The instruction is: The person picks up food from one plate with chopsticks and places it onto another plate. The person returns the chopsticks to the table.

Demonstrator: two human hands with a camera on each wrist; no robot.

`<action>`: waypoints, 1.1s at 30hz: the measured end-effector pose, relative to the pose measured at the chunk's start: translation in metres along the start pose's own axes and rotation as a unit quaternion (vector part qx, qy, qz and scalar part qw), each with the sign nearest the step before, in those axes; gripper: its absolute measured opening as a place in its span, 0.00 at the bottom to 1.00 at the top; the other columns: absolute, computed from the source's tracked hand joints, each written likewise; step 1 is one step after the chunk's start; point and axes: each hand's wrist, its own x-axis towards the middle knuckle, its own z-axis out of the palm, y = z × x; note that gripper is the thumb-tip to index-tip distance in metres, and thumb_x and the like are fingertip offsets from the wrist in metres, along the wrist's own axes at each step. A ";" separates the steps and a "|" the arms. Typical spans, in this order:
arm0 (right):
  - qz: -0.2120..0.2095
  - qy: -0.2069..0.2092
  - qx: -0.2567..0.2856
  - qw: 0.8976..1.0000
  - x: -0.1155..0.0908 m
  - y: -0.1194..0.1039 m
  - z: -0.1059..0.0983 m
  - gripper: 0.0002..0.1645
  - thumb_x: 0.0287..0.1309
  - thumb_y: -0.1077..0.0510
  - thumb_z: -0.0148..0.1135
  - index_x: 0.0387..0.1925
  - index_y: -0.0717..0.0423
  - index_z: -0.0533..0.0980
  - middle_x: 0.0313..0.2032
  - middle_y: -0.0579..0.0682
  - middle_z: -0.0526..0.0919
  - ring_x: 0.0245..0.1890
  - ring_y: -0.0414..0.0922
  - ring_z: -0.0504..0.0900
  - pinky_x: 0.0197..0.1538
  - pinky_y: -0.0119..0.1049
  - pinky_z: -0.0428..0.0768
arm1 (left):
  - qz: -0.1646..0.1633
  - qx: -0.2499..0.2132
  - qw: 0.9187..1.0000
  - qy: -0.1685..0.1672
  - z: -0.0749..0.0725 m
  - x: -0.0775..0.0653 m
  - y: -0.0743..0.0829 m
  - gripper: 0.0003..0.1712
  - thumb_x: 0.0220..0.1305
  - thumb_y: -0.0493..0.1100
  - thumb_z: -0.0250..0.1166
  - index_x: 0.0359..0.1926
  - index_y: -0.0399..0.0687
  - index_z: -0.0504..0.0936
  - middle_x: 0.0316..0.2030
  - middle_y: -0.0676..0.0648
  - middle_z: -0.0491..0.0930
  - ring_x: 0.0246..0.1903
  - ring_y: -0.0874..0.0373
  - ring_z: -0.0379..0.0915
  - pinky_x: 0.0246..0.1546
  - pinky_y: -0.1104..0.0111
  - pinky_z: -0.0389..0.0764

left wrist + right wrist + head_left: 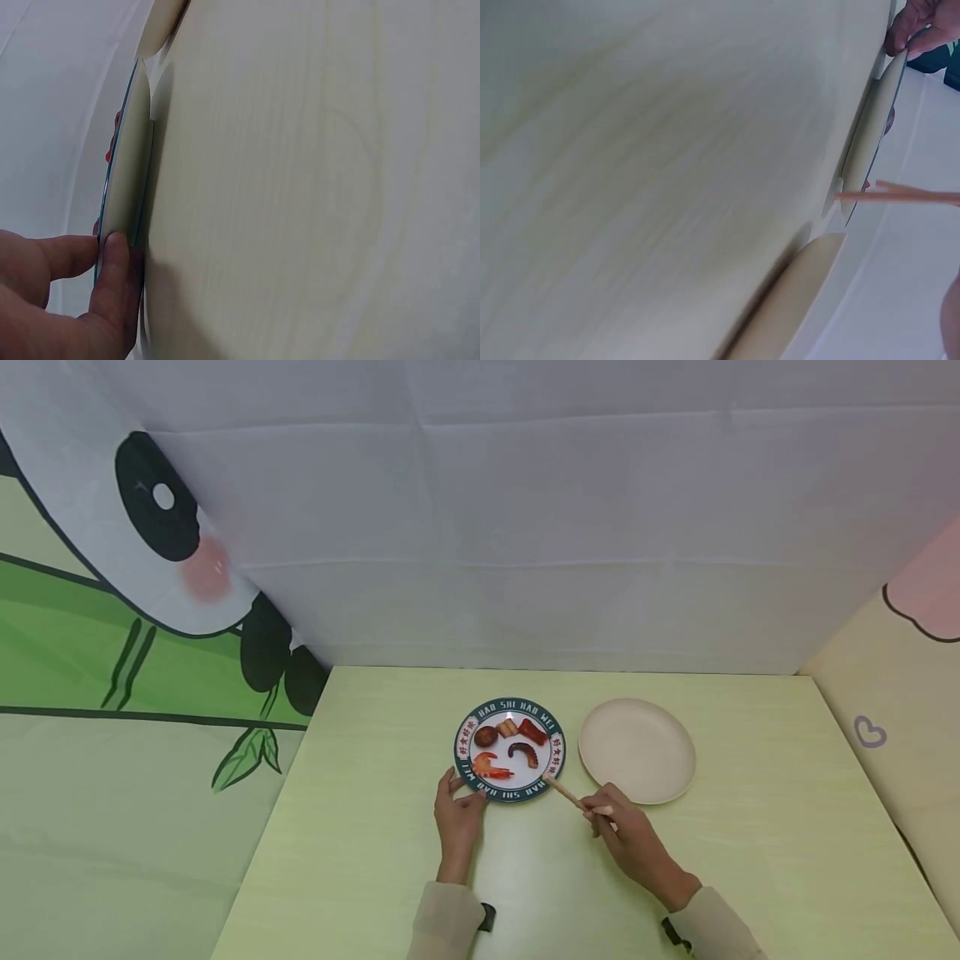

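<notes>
A round plate with a dark teal lettered rim point(510, 703) carries several food pieces: an orange shrimp point(491, 767), a round brown piece point(486, 737), a tan piece point(507, 727), a reddish-brown piece point(533, 732) and a dark curved piece point(523, 753). My left hand point(459, 822) pinches the plate's near left edge; the left wrist view shows thumb and fingers on either side of its rim point(124, 180). Chopsticks point(566, 793) are gripped in my right hand point(630, 839). Their tips overlap the plate's lower right rim, apart from the food.
Just right of the patterned plate lies a plain beige plate point(637, 752), beyond my right hand. Both plates rest on a pale yellow-green table point(360, 860). A white cloth wall point(525, 610) rises behind its far edge, with printed panels at both sides.
</notes>
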 end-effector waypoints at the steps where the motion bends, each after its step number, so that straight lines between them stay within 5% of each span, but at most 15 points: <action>1: -0.001 0.004 0.007 1.000 0.000 0.000 0.000 0.19 0.59 0.81 0.65 0.48 0.63 0.81 0.37 0.47 0.77 0.29 0.33 0.77 0.30 0.16 0.82 | -0.001 0.000 1.000 -0.001 0.000 0.000 0.000 0.41 0.62 0.27 0.70 0.75 0.32 0.66 0.58 0.33 0.80 0.40 0.45 0.87 0.44 0.55 0.94; 5: -0.012 0.023 0.034 0.999 0.002 -0.002 0.001 0.29 0.46 0.89 0.66 0.48 0.66 0.80 0.35 0.50 0.77 0.26 0.36 0.79 0.28 0.17 0.83 | -0.002 0.002 1.000 0.000 0.000 0.000 0.000 0.41 0.62 0.27 0.70 0.75 0.32 0.66 0.58 0.33 0.80 0.40 0.45 0.87 0.43 0.55 0.94; 19: 0.065 0.047 0.078 0.994 0.001 -0.012 0.003 0.20 0.53 0.85 0.66 0.44 0.68 0.79 0.35 0.56 0.80 0.24 0.44 0.82 0.24 0.24 0.87 | -0.002 0.004 1.000 0.003 0.001 0.000 -0.002 0.40 0.62 0.27 0.70 0.75 0.32 0.67 0.57 0.33 0.80 0.40 0.45 0.87 0.44 0.56 0.94; 33: 0.077 0.054 0.160 0.983 -0.001 -0.008 0.003 0.17 0.56 0.86 0.62 0.39 0.67 0.77 0.30 0.58 0.81 0.25 0.42 0.87 0.25 0.29 0.91 | -0.002 0.005 1.000 0.002 0.002 0.001 -0.002 0.40 0.63 0.28 0.70 0.75 0.33 0.67 0.57 0.34 0.80 0.39 0.46 0.86 0.40 0.63 0.92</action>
